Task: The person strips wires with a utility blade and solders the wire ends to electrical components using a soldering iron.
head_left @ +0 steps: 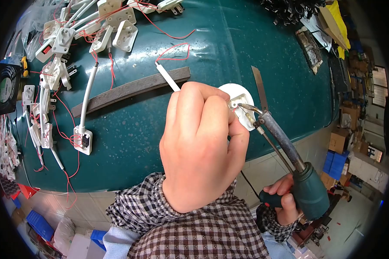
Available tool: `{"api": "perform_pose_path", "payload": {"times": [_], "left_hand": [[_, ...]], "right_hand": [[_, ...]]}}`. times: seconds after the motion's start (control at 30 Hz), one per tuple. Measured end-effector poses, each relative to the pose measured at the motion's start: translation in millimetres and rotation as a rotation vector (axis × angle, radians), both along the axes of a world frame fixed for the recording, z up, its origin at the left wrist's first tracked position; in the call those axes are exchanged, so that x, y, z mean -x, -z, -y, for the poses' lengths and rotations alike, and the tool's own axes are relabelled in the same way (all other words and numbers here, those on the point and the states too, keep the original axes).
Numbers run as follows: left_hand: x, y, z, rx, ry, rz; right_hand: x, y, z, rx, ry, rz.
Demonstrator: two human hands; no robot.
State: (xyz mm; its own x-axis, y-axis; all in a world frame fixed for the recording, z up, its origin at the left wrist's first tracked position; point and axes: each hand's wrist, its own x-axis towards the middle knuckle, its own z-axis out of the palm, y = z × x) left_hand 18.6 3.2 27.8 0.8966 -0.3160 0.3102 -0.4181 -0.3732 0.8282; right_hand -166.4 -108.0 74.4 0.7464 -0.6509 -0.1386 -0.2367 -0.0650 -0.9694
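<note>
My left hand (199, 142) is closed, its fingertips pinching a round white plastic housing (237, 91); the exact grip is partly hidden. A white tube (167, 77) with a thin red wire looped from its end sticks out beyond the knuckles; whether it joins the housing is hidden. My right hand (285, 203) is wrapped round the dark green pistol-style handle of a soldering gun (285, 140). Its bent tip reaches inside the housing, near a small white post. A thin rod runs alongside the barrel towards the same spot.
Several white plug parts with red wires (62, 41) are piled on the green tabletop (129, 159). One wired piece (83, 140) lies left of my hand. A curved dark bar (134, 90) and a flat metal strip (259, 86) rest nearby. A small fan (6, 90) stands far left.
</note>
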Motion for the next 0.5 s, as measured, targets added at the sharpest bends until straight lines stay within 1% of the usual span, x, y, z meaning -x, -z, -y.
{"api": "perform_pose_path", "payload": {"times": [0.2,0.3,0.4,0.5], "left_hand": [[-0.6,0.6,0.3,-0.012,-0.003,0.031],[0.4,-0.4,0.5,-0.005,-0.001,-0.011],[0.0,-0.4,0.1,-0.009,0.002,0.008],[0.0,-0.3,0.5,-0.006,-0.002,0.016]], "right_hand": [[-0.9,-1.6,-2.5,0.028,-0.012,-0.042],[0.2,-4.0,-1.1,0.058,-0.036,-0.085],[5.6,-6.5,3.0,0.093,-0.070,-0.155],[14.0,-5.2,7.7,0.152,-0.082,-0.128]]}}
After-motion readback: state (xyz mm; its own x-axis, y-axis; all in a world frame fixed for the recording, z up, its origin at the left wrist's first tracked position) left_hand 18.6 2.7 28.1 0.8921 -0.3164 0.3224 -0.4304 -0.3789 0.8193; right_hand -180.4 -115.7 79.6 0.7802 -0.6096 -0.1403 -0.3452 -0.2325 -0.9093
